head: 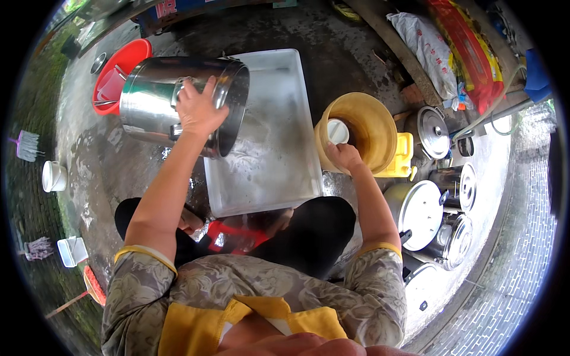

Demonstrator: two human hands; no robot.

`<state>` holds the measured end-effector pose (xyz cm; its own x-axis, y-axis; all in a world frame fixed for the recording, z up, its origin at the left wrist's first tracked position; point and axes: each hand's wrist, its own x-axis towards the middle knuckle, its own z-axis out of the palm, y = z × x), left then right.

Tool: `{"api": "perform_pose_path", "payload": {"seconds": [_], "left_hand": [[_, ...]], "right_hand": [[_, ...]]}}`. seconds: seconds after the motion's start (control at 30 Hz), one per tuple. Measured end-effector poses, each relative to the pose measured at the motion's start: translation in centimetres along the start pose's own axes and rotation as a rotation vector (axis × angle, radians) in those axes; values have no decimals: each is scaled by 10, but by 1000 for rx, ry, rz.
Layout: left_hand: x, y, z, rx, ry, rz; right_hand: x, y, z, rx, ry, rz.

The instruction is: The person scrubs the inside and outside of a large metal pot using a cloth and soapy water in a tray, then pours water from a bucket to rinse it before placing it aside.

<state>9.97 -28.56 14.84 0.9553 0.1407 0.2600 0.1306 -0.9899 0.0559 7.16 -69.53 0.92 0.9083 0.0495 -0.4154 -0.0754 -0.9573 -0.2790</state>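
A large stainless steel pot [151, 98] lies tilted on its side at the left edge of a shallow white plastic tray [276, 133], its mouth facing right. My left hand [200, 107] rests on the pot's side near its handle, fingers spread; whether it grips anything is unclear. With my right hand [345, 156] I hold the rim of a yellowish plastic bucket [374, 115], whose mouth faces me. Inside the bucket, near my fingers, is a round white object [338, 131], perhaps a scoop or lid. The tray's surface looks wet.
A red basin [144, 46] with utensils lies beyond the pot. Right of the bucket stand a yellow jerrycan [403, 153] and several lidded pots, one with a white-looking lid [423, 216]. Sacks [423, 53] lie at upper right. A white pail [54, 176] and a broom [94, 285] are at left.
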Motion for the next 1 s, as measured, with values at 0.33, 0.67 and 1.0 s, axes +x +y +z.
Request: {"api": "perform_pose_path", "payload": {"seconds": [0.33,0.67,1.0], "left_hand": [[5,-6,7,104,48,33],[24,19,22,199,45,93],[27,33,23,161,18,139]], "right_hand": [[108,39,26,-233,-98,188],[155,35,60,-308,-240,219],[151,172,43,604,144,469]]}}
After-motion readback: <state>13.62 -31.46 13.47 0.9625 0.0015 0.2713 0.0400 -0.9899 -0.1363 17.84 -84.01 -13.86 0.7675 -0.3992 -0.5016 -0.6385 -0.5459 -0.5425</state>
